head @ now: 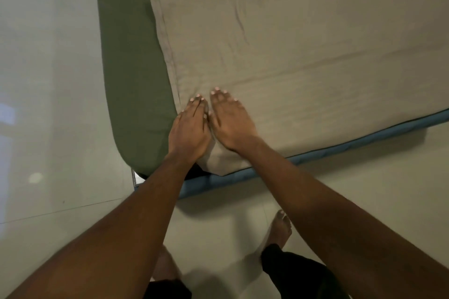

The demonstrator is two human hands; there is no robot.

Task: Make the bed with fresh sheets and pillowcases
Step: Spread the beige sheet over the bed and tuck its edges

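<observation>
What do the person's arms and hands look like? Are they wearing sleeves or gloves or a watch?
No sleeves, gloves or watch show. The left hand and right hand are bare, with short fingernails and no rings that I can see. The left forearm and right forearm are bare too, right to the picture's edge.

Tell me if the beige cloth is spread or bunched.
Spread: the beige cloth lies flat on the green sheet, left hand and right hand flat on it.

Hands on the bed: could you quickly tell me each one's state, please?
Left hand: open, flat on the tan cloth.
Right hand: open, flat on it too.
</observation>
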